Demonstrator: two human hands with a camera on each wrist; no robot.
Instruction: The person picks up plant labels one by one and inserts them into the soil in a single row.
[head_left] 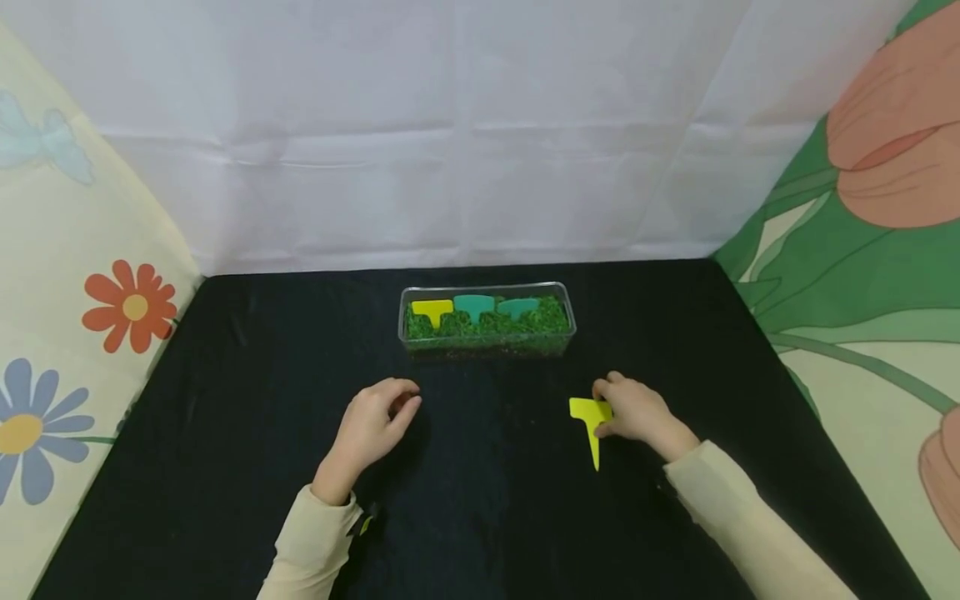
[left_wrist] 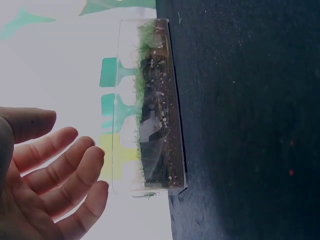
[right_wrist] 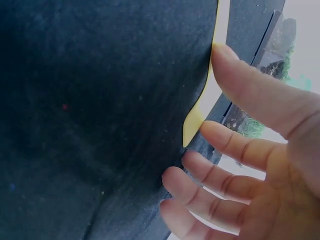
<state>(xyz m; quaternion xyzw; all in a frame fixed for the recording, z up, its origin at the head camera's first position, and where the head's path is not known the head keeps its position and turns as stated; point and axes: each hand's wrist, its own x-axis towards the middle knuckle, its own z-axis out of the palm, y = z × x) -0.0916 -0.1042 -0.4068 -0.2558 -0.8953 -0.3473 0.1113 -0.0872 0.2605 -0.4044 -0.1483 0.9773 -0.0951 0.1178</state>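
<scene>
My right hand (head_left: pixel 637 410) is at a yellow T-shaped plant label (head_left: pixel 591 410) close over the black cloth. In the right wrist view, the thumb (right_wrist: pixel 227 60) lies against the label's edge and the index fingertip (right_wrist: pixel 212 131) touches its wide end, while the other fingers hang loosely curled. The left hand (head_left: pixel 375 421) holds nothing; its fingers are loosely bent in front of a clear planter box (head_left: pixel 487 346). Inside that box, one yellow label (head_left: pixel 432 308) and two teal labels (head_left: pixel 474 305) stand in green grass (head_left: pixel 551 317) over dark soil (left_wrist: pixel 165 110).
Black cloth (head_left: pixel 465 500) covers the table, and a white sheet (head_left: pixel 450 167) hangs behind the planter box. Flower-printed cloths flank both sides, with a red flower (head_left: pixel 135 307) on the left one.
</scene>
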